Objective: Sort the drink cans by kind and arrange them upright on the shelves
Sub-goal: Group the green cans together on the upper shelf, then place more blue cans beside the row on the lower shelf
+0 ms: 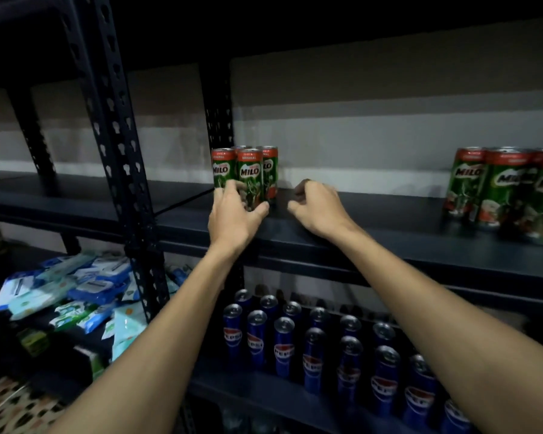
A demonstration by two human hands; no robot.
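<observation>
Several green Milo cans (250,170) stand upright in a tight cluster at the left end of the dark upper shelf (373,227). My left hand (235,214) wraps its fingers and thumb round the front can of that cluster. My right hand (317,205) hovers just right of the cluster with its fingers curled and nothing in it. A second group of Milo cans (508,189) stands upright at the shelf's right end. On the lower shelf, several blue Pepsi cans (314,349) stand upright in rows.
A perforated black upright post (119,145) divides this rack from the one on the left, where blue and white wipe packets (76,296) lie piled. A stretch of bare shelf lies between the two Milo groups. Patterned floor (10,408) shows at the bottom left.
</observation>
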